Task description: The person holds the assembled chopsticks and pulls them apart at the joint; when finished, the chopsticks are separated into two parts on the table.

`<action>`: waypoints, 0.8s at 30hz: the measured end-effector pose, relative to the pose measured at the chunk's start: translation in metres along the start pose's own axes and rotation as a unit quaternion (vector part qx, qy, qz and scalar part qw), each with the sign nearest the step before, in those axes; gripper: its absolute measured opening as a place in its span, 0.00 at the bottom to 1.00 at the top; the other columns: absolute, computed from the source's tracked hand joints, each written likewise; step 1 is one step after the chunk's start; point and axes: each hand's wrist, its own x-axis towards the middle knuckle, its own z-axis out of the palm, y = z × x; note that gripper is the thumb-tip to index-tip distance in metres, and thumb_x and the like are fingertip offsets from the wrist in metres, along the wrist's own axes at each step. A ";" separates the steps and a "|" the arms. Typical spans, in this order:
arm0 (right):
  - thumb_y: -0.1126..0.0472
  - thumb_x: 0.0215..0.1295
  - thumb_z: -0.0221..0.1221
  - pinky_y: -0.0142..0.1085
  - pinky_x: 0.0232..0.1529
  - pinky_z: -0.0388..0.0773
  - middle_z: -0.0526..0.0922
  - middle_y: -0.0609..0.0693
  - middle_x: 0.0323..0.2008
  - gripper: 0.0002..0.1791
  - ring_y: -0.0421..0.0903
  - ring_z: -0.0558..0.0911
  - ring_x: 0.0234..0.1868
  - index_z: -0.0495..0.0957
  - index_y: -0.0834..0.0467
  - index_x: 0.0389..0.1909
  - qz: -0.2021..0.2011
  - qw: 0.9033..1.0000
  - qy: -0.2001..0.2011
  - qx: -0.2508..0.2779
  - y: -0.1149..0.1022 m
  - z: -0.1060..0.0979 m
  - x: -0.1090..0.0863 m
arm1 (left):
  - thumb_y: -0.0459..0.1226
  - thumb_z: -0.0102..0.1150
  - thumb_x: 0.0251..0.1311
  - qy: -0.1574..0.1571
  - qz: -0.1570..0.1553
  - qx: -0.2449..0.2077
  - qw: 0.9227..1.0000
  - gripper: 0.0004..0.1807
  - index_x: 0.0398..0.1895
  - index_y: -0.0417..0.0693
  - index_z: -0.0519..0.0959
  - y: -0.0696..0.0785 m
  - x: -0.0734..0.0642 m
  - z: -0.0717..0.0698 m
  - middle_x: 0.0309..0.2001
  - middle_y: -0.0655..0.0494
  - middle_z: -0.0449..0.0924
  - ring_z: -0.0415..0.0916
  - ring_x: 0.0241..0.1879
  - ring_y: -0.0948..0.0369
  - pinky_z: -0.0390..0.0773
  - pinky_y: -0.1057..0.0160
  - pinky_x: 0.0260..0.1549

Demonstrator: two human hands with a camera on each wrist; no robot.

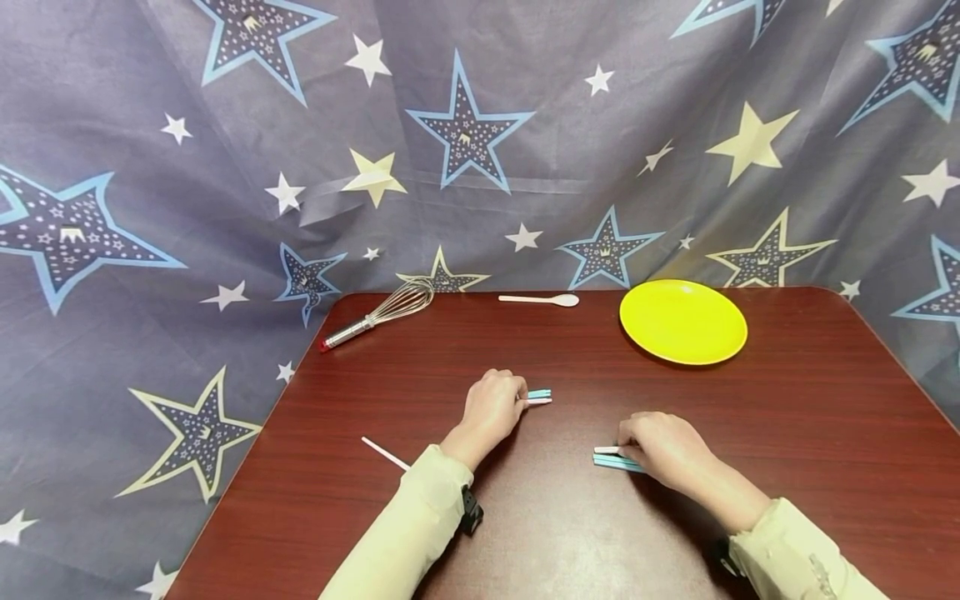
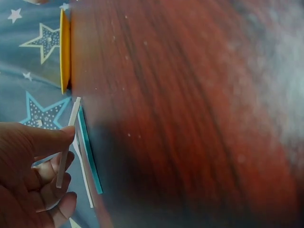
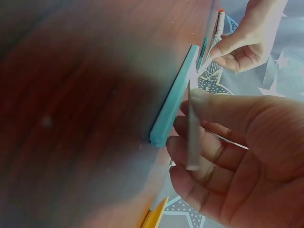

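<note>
A dark red wood-grain surface (image 1: pixel 480 342) spreads in front of you, with a round yellow plate (image 1: pixel 683 322) at its far right and a wire whisk (image 1: pixel 378 315) at its far left. Near the middle, your left hand (image 1: pixel 491 410) and right hand (image 1: pixel 667 450) each pinch one thin white stick, thumb set against curled fingers. A white spoon (image 1: pixel 546 300) lies by the far edge, between whisk and plate. Just beside the stick in each pinch is a thicker turquoise one: a left turquoise stick (image 2: pixel 90 152) and a faceted right turquoise stick (image 3: pixel 175 99). Both look hard and light; their flat faces should resist rolling, though smooth sides may slip, so take them across opposite faces near the middle. Slimmest are the white ones: the left white stick (image 2: pixel 76 108) and right white stick (image 3: pixel 193 142) in your pinches, and a loose white stick (image 1: pixel 385 452) on the surface to your left, only partly visible. Expect these to weigh next to nothing and feel stiff, but thin enough to swivel if pinched at one end, and perhaps to snap under a hard squeeze. A light pinch around mid-length suits them; the loose one offers its exposed part.
</note>
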 end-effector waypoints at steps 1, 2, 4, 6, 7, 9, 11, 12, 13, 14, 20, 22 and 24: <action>0.65 0.47 0.71 0.35 0.23 0.71 0.74 0.35 0.20 0.14 0.37 0.73 0.22 0.77 0.46 0.19 0.001 1.000 -0.004 0.001 0.000 0.000 0.000 | 0.41 0.71 0.53 0.000 0.001 0.005 1.000 0.08 0.21 0.56 0.80 0.000 0.001 0.001 0.25 0.62 0.74 0.73 0.31 0.59 0.75 0.60 0.27; 0.65 0.47 0.71 0.35 0.23 0.71 0.74 0.35 0.20 0.13 0.37 0.73 0.22 0.77 0.46 0.19 0.003 1.000 -0.007 0.001 0.000 0.001 0.000 | 0.41 0.71 0.53 -0.001 0.002 0.009 1.000 0.09 0.20 0.56 0.79 0.000 0.001 0.001 0.24 0.62 0.74 0.72 0.30 0.59 0.74 0.61 0.26; 0.65 0.47 0.71 0.35 0.23 0.70 0.74 0.35 0.20 0.13 0.37 0.73 0.21 0.77 0.46 0.19 0.004 1.000 -0.010 0.002 0.000 0.001 0.000 | 0.41 0.71 0.53 -0.001 0.003 0.017 1.000 0.11 0.19 0.56 0.78 -0.001 0.002 0.002 0.23 0.62 0.73 0.72 0.29 0.58 0.74 0.61 0.25; 0.66 0.47 0.71 0.35 0.23 0.70 0.74 0.35 0.20 0.13 0.36 0.72 0.21 0.77 0.46 0.19 0.005 1.000 -0.010 0.003 0.000 0.001 -0.001 | 0.41 0.71 0.52 -0.001 0.004 0.026 1.000 0.13 0.18 0.56 0.76 -0.001 0.003 0.003 0.23 0.62 0.72 0.71 0.29 0.58 0.73 0.61 0.24; 0.66 0.47 0.71 0.34 0.23 0.70 0.74 0.35 0.20 0.13 0.36 0.72 0.21 0.77 0.46 0.19 0.004 1.000 -0.010 0.004 0.000 0.001 -0.001 | 0.41 0.71 0.52 -0.001 0.005 0.030 1.000 0.13 0.17 0.56 0.76 -0.001 0.003 0.004 0.22 0.62 0.72 0.71 0.29 0.58 0.73 0.61 0.24; 0.66 0.47 0.71 0.34 0.23 0.70 0.75 0.35 0.20 0.13 0.35 0.71 0.21 0.77 0.46 0.20 0.003 1.000 -0.009 0.006 0.001 0.001 -0.001 | 0.41 0.71 0.52 -0.002 0.007 0.039 0.999 0.14 0.17 0.56 0.75 -0.001 0.004 0.005 0.22 0.62 0.72 0.71 0.28 0.58 0.73 0.61 0.25; 0.66 0.48 0.71 0.33 0.23 0.69 0.75 0.35 0.21 0.13 0.35 0.71 0.22 0.78 0.46 0.20 0.003 1.000 -0.010 0.008 0.001 0.001 -0.001 | 0.42 0.71 0.52 -0.002 0.009 0.048 0.999 0.14 0.16 0.56 0.75 -0.001 0.005 0.006 0.22 0.62 0.72 0.71 0.28 0.58 0.74 0.61 0.25; 0.66 0.48 0.71 0.33 0.23 0.69 0.75 0.35 0.21 0.13 0.34 0.71 0.22 0.78 0.46 0.20 0.003 1.000 -0.011 0.009 0.001 0.001 -0.001 | 0.42 0.71 0.52 -0.001 0.010 0.052 0.999 0.15 0.16 0.56 0.75 -0.001 0.005 0.007 0.22 0.61 0.72 0.71 0.28 0.58 0.74 0.61 0.25; 0.66 0.48 0.71 0.33 0.23 0.69 0.75 0.35 0.21 0.13 0.34 0.71 0.22 0.78 0.46 0.20 0.004 1.000 -0.011 0.010 0.002 0.001 -0.001 | 0.42 0.72 0.52 -0.002 0.011 0.056 0.998 0.15 0.16 0.55 0.75 -0.001 0.006 0.008 0.22 0.61 0.72 0.71 0.28 0.58 0.74 0.61 0.25; 0.66 0.48 0.71 0.33 0.23 0.69 0.75 0.35 0.21 0.13 0.34 0.71 0.22 0.78 0.46 0.21 0.005 1.000 -0.012 0.011 0.002 0.001 0.000 | 0.42 0.72 0.52 -0.001 0.011 0.058 0.998 0.15 0.16 0.55 0.75 -0.001 0.006 0.008 0.22 0.61 0.72 0.71 0.28 0.57 0.74 0.60 0.25; 0.65 0.49 0.71 0.33 0.23 0.69 0.75 0.34 0.21 0.12 0.34 0.71 0.22 0.79 0.46 0.21 0.006 1.000 -0.016 0.016 0.003 0.002 0.000 | 0.43 0.72 0.51 -0.001 0.011 0.064 0.998 0.16 0.16 0.55 0.74 -0.001 0.008 0.009 0.22 0.61 0.72 0.71 0.27 0.57 0.74 0.60 0.25; 0.65 0.49 0.71 0.32 0.23 0.69 0.75 0.34 0.21 0.12 0.33 0.71 0.22 0.79 0.46 0.21 0.005 1.000 -0.018 0.018 0.003 0.002 0.000 | 0.42 0.72 0.51 -0.002 0.012 0.064 0.998 0.16 0.16 0.55 0.74 0.000 0.008 0.010 0.21 0.60 0.72 0.71 0.27 0.57 0.74 0.60 0.24; 0.65 0.49 0.71 0.32 0.23 0.69 0.75 0.34 0.21 0.12 0.33 0.71 0.22 0.79 0.46 0.21 0.005 1.000 -0.018 0.020 0.003 0.002 -0.001 | 0.42 0.72 0.51 -0.002 0.013 0.064 0.998 0.16 0.16 0.54 0.73 0.000 0.009 0.009 0.21 0.60 0.72 0.71 0.27 0.57 0.74 0.60 0.24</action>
